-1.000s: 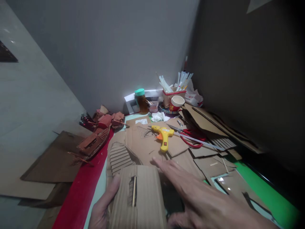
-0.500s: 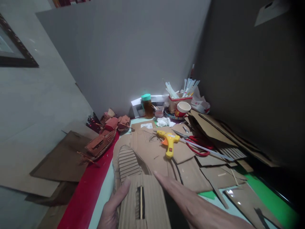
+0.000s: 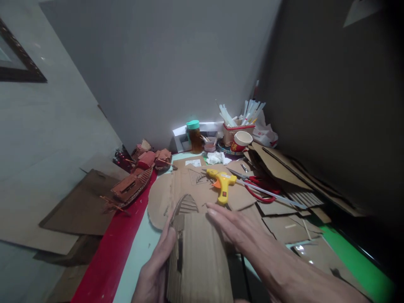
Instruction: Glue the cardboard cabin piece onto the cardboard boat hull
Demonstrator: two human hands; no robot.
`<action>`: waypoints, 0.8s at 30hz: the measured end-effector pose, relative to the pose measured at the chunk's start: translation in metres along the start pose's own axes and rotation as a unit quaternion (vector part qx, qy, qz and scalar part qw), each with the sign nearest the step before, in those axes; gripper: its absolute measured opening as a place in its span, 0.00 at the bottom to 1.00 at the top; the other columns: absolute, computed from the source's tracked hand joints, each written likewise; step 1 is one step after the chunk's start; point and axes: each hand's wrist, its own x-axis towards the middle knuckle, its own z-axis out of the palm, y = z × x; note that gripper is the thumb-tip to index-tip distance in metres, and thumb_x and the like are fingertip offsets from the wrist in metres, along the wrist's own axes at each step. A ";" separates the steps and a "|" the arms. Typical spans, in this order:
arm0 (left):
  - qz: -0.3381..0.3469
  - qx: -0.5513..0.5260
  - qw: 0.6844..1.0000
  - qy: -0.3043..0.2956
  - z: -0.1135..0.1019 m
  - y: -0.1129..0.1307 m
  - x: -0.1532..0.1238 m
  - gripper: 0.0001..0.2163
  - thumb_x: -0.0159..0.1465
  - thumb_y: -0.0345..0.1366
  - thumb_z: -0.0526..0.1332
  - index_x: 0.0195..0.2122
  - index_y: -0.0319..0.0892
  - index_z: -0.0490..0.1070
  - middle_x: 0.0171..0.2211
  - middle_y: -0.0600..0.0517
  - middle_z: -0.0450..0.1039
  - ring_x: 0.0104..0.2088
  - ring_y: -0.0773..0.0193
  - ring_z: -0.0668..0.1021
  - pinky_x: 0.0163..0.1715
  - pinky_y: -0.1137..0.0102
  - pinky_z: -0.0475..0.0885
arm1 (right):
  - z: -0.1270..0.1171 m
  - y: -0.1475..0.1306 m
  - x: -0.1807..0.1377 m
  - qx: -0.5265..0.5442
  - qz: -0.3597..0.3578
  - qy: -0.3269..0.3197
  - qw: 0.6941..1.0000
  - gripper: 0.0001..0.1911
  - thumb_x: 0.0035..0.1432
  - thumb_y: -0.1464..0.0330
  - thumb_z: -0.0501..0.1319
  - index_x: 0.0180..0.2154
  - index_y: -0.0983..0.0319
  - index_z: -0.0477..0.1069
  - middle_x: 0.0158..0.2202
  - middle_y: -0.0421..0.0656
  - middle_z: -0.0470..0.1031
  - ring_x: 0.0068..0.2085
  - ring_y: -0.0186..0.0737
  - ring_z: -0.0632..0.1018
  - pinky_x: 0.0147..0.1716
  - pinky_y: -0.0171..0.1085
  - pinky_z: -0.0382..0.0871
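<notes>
A curved corrugated cardboard piece (image 3: pixel 198 256) with a narrow slot stands low in the middle of the head view. My left hand (image 3: pixel 156 269) grips its left side, thumb up along the edge. My right hand (image 3: pixel 252 244) lies flat with fingers stretched across its top right side. Just past the fingertips lies a yellow glue gun (image 3: pixel 222 183) on flat cardboard sheets (image 3: pixel 189 185). Red-handled scissors (image 3: pixel 260 188) lie to its right.
Brown model boats (image 3: pixel 131 187) sit at the left by a red strip (image 3: pixel 110 256). At the back stand an amber jar with a teal lid (image 3: pixel 194 135), a paper cup (image 3: pixel 240 141) and a box of sticks (image 3: pixel 238 122). Cardboard scraps (image 3: pixel 284 168) pile along the right wall.
The cardboard piece has turned more upright and now hides most of the ribbed piece behind it. My right hand has moved forward onto its top. The view shifted slightly.
</notes>
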 end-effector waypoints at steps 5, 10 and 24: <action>0.021 0.037 0.998 0.039 -0.019 -0.008 -0.007 0.20 0.54 0.42 0.75 0.49 0.52 0.82 0.51 0.55 0.83 0.66 0.47 0.70 0.66 0.60 0.65 | -0.006 0.002 0.003 0.056 0.023 -0.055 0.997 0.51 0.63 0.56 0.67 0.76 0.58 0.40 0.77 0.46 0.47 0.74 0.50 0.54 0.70 0.48 0.57; -0.040 0.075 0.991 0.107 -0.016 0.004 -0.015 0.10 0.49 0.38 0.78 0.32 0.48 0.83 0.30 0.56 0.85 0.50 0.47 0.83 0.52 0.62 0.79 | -0.005 0.010 0.006 0.096 0.014 -0.032 0.995 0.54 0.60 0.53 0.69 0.75 0.62 0.43 0.76 0.48 0.50 0.74 0.47 0.55 0.70 0.46 0.55; -0.076 0.088 0.992 0.050 -0.035 0.006 -0.007 0.07 0.53 0.34 0.74 0.34 0.47 0.81 0.30 0.57 0.84 0.29 0.60 0.85 0.28 0.74 0.79 | 0.005 0.020 0.011 0.173 -0.005 -0.003 0.985 0.50 0.59 0.54 0.72 0.72 0.61 0.51 0.72 0.46 0.60 0.68 0.45 0.66 0.67 0.45 0.62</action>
